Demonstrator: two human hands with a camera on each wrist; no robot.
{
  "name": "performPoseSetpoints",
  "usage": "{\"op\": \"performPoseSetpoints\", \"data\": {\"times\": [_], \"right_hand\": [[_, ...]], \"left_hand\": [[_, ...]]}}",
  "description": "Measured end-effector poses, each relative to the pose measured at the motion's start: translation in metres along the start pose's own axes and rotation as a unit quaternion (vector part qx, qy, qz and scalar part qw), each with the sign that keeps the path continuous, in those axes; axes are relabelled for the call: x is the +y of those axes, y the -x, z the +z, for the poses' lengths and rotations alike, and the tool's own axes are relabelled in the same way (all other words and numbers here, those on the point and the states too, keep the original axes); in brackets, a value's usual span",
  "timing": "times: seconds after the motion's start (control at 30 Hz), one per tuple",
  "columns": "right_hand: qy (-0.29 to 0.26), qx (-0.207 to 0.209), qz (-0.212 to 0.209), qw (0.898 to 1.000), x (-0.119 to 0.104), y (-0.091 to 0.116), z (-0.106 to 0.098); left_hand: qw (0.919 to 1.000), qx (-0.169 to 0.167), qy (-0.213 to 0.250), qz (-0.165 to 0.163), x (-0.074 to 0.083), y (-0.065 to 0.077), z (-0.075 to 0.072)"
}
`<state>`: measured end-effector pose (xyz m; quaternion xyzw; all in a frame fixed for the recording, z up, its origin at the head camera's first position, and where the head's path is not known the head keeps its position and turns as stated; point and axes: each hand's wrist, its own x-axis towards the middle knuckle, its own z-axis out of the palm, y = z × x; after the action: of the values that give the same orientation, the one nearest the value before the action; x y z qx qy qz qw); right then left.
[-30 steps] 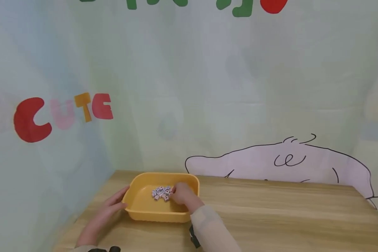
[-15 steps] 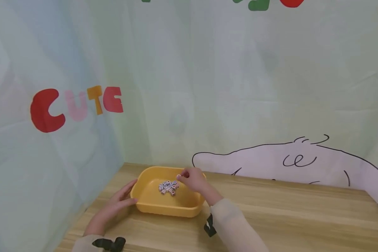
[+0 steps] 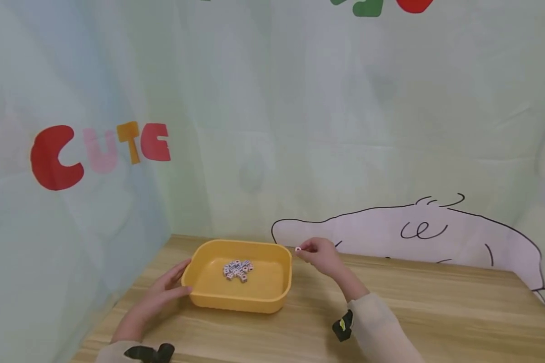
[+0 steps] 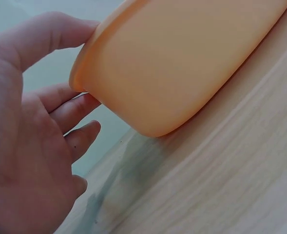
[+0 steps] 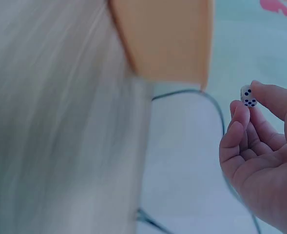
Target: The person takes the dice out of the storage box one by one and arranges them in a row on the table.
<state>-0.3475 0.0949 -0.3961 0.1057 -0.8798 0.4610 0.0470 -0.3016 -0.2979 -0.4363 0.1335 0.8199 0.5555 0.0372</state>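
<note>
My right hand (image 3: pixel 320 256) pinches a small white die (image 3: pixel 298 250) between thumb and fingertips, just right of the rim of a yellow plastic basin (image 3: pixel 236 301). In the right wrist view the die (image 5: pixel 249 96) shows dark pips, with the hand's other fingers loosely bent below it. Several more dice (image 3: pixel 237 270) lie in a cluster on the basin floor. At the basin's left end, my left hand (image 3: pixel 161 292) rests its thumb and spread fingers against the outside. Up close in the left wrist view, thumb and fingertips touch the basin's rim (image 4: pixel 80 73).
The basin stands on a wooden table (image 3: pixel 413 302), towards its back left corner. Printed curtains (image 3: pixel 254 126) hang behind and to the left. A dark cable (image 5: pixel 214 105) runs beyond the table's edge in the right wrist view. Both wrists wear black devices.
My right hand has lifted a die from the cluster and carried it up and right, past the basin's right rim. The left hand keeps its place at the basin.
</note>
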Motion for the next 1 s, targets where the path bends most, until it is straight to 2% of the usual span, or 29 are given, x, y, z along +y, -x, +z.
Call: {"op": "performPoseSetpoints", "data": {"times": [0.17, 0.27, 0.43, 0.53, 0.77, 1.0], "right_hand": [[-0.004, -0.036, 0.016, 0.999, 0.021, 0.013, -0.006], [-0.007, -0.06, 0.01, 0.998, 0.03, 0.019, -0.004], [-0.001, -0.091, -0.011, 0.996, 0.035, 0.027, 0.0], [-0.002, -0.107, -0.007, 0.994, 0.035, 0.03, 0.003], [-0.006, -0.118, 0.041, 0.992, 0.029, 0.038, 0.009], [0.003, -0.104, 0.052, 0.993, 0.025, 0.039, 0.012]], "left_hand": [[1.0, 0.001, -0.001, -0.003, -0.005, -0.001, -0.001], [1.0, 0.0, 0.004, -0.009, -0.008, -0.002, -0.002], [0.9999, 0.001, 0.009, -0.01, -0.008, -0.004, -0.001], [0.9999, 0.004, 0.007, -0.01, -0.009, -0.005, -0.001], [0.9999, 0.006, 0.011, -0.01, -0.01, -0.006, 0.0], [1.0, 0.005, 0.003, -0.003, -0.008, -0.005, 0.0]]}}
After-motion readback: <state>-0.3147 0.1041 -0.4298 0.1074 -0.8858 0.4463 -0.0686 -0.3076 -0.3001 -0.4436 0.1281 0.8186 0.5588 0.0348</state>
